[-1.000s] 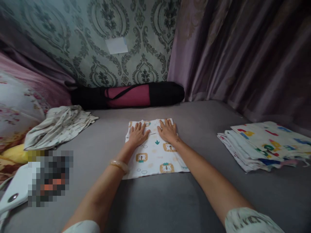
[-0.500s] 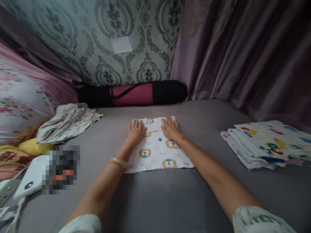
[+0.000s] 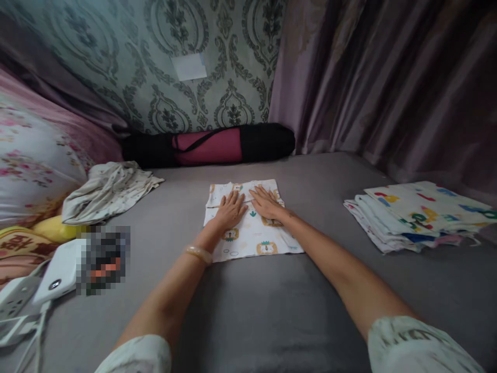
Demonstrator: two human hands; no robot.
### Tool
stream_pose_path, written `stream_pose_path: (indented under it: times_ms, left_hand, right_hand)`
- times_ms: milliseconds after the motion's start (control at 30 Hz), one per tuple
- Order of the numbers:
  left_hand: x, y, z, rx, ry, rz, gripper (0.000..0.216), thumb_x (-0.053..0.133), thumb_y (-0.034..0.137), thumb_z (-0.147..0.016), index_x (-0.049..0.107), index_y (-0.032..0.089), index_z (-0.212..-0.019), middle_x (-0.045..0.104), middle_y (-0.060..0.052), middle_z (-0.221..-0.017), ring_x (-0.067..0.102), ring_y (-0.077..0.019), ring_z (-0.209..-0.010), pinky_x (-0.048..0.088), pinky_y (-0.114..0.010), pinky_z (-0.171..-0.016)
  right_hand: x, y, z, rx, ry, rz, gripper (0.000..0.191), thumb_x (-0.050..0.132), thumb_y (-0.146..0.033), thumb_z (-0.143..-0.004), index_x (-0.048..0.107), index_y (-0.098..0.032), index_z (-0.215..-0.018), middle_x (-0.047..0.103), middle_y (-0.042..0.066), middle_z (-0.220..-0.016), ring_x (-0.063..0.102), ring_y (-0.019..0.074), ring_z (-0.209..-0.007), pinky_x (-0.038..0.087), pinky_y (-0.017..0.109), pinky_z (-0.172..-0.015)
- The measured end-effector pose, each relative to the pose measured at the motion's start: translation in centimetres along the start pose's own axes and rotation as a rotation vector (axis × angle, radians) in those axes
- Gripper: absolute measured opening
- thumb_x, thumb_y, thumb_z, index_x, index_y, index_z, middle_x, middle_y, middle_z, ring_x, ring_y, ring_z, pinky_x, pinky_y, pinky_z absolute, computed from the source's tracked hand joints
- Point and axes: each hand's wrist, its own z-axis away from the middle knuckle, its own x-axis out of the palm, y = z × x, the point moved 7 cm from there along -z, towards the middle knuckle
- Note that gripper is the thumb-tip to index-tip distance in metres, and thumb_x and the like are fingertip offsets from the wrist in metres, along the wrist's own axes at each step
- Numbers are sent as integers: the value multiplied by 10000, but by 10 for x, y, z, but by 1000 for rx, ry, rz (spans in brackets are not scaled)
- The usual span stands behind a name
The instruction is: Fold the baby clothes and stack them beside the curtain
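A white cloth [image 3: 252, 235] printed with orange lion faces and green leaves lies flat in front of me, its far part folded over into a band. My left hand [image 3: 232, 210] rests palm down on it, left of the middle, fingers spread near the edge of the folded band. On the right side, my right hand [image 3: 267, 203] also presses flat, its fingers stretched over the band. The fingertips of both hands come close to each other without touching. A pale bangle circles my left wrist.
The grey sheet [image 3: 252, 311] spreads under everything. To the right lies a stack of folded printed cloths [image 3: 419, 212]. On the left are a crumpled cloth [image 3: 112, 189], a white power bank [image 3: 62, 269] with a cable, and a power strip [image 3: 17, 298]. A black-and-pink long bag [image 3: 209, 145] lies along the wall.
My left hand has slid right and nearer to me, from the cloth's far left corner toward its middle. My right hand has shifted slightly inward. The view has moved a little.
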Motion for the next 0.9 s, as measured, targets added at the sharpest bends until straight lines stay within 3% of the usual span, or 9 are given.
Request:
stream_pose_path:
  times_ms: [167,267,367,467,567,767,900]
  left_hand:
    - [3,-9,57,143,29,22,625,240,489,-992,233,157,-1522,171,-155,-1597,124,-270,-1479,191,-475,-1173]
    - [5,-22,98,166,26,57,599,237,496,-993,293,188,-1503,235,-137,-1583,189,-266,-1467,220,-499,-1165]
    - [1,-26,137,231,30,105,559,283,475,-994,334,215,-1486,326,-120,-1549,262,-254,-1445,243,-495,-1164]
    - [-12,-29,165,261,95,174,502,389,486,-969,467,238,-1398,429,-110,-1482,417,-241,-1356,373,-412,-1105]
    - [-23,-31,178,261,113,209,390,444,473,-954,610,245,-1223,579,-92,-1298,585,-212,-1142,489,-339,-966]
    - [-28,-23,180,345,124,57,352,346,368,-997,660,239,-1090,672,-73,-1089,632,-195,-986,524,-335,-859]
    - [-26,-16,178,322,119,-55,345,314,297,-990,645,198,-978,683,-89,-989,641,-205,-905,521,-335,-789]
  right_hand:
    - [-2,21,67,-131,6,6,601,331,-407,-979,301,-125,-1509,175,116,-1599,94,220,-1478,103,410,-1193]
    - [-1,32,115,-141,-6,-20,581,283,-428,-995,329,-148,-1501,251,112,-1576,174,219,-1464,144,440,-1195]
    - [-7,29,156,-195,7,-43,544,331,-425,-992,381,-187,-1479,298,104,-1561,220,226,-1453,203,453,-1185]
    - [-18,19,182,-248,65,-65,446,412,-403,-982,536,-205,-1362,423,123,-1488,332,238,-1401,298,451,-1146]
    - [-27,10,192,-333,102,-95,317,465,-348,-975,638,-222,-1209,565,115,-1305,490,219,-1249,423,400,-1046]
    - [-27,0,185,-444,70,86,232,441,-221,-978,667,-192,-1021,633,93,-1075,571,202,-1002,485,352,-886]
    - [-20,-3,181,-389,55,234,314,381,-86,-939,644,-166,-1089,643,109,-1054,577,219,-970,491,348,-838]
